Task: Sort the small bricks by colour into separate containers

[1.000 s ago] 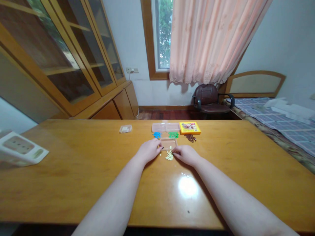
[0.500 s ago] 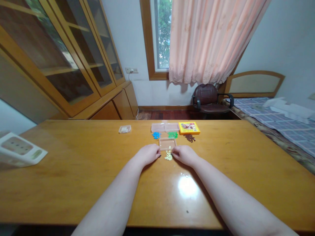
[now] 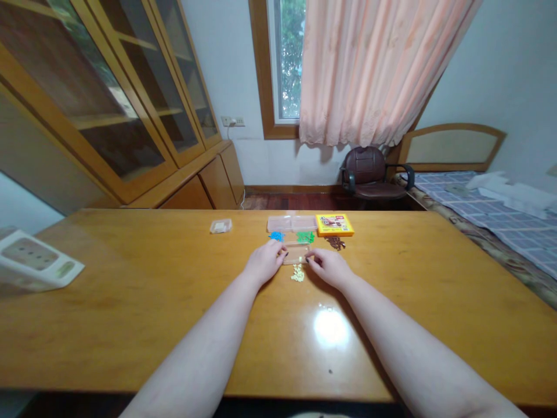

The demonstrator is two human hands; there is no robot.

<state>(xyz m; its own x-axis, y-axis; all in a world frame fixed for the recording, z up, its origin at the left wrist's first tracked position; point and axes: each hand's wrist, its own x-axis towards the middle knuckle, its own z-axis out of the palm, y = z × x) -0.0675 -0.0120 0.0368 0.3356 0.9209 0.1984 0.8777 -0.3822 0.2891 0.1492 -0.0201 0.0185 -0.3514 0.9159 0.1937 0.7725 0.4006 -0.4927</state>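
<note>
A small clear plastic tray (image 3: 296, 255) lies on the table between my hands, with a few pale bits at its right side. My left hand (image 3: 266, 261) has its fingers curled at the left edge of the tray and appears to grip it. At the right edge, my right hand (image 3: 328, 267) has thumb and fingertips drawn together; whatever they pinch is too small to make out. Just nearer than the tray is a loose pile of pale yellow pieces (image 3: 297, 274). Behind it lie blue pieces (image 3: 276, 236) and green pieces (image 3: 306, 237), with brown pieces (image 3: 335, 243) to the right.
A long clear plastic case (image 3: 291, 223) and a yellow box (image 3: 334, 225) stand along the back of the wooden table (image 3: 174, 325). Further left is a small clear container (image 3: 221, 226). A white container (image 3: 39, 261) sits at the far left.
Both hands have moved slightly forward, away from the pale yellow pile. My left fingers have come onto the tray's left edge, and my right fingertips have shifted from the pile to its right edge.
</note>
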